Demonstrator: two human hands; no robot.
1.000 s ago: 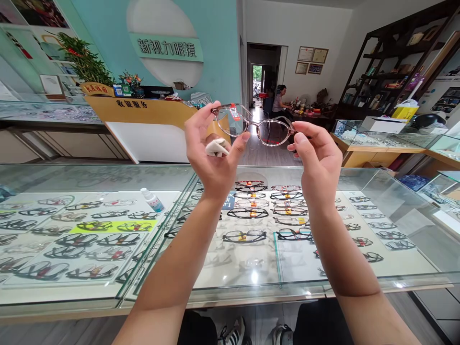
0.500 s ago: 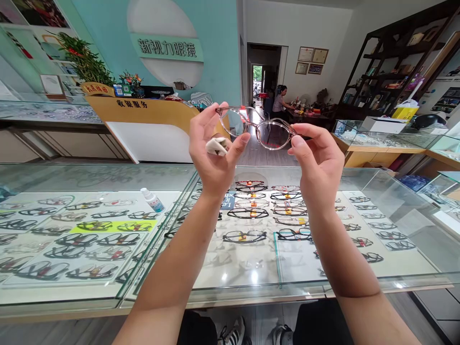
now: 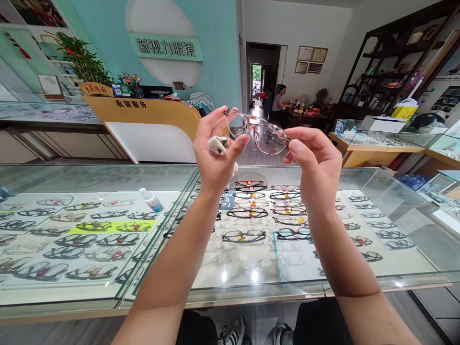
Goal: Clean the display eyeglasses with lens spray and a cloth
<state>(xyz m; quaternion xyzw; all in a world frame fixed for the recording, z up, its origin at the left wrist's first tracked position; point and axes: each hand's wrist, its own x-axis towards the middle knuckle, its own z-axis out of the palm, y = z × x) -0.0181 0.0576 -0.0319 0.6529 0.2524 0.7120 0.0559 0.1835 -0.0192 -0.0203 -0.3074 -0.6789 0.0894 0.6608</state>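
Note:
I hold a pair of clear-framed glasses point(image 3: 258, 135) up in front of me with both hands, above a glass display counter point(image 3: 230, 282). My left hand point(image 3: 214, 152) pinches the left lens rim between thumb and fingers, and a small folded white cloth point(image 3: 219, 143) is tucked in its palm. My right hand point(image 3: 316, 163) grips the right end of the frame with thumb and forefinger. The lenses face away from me, tilted a little.
Under the counter glass lie several rows of spectacle frames point(image 3: 247, 213). A small white spray bottle point(image 3: 151, 200) lies inside the left case. A yellow reception desk point(image 3: 143, 112) stands behind. A person sits at a far table point(image 3: 279, 101). Dark shelves point(image 3: 395, 72) fill the right wall.
The glasses have come down slightly and turned, so the two lenses now sit closer together in view. My hands have drawn a little nearer to each other.

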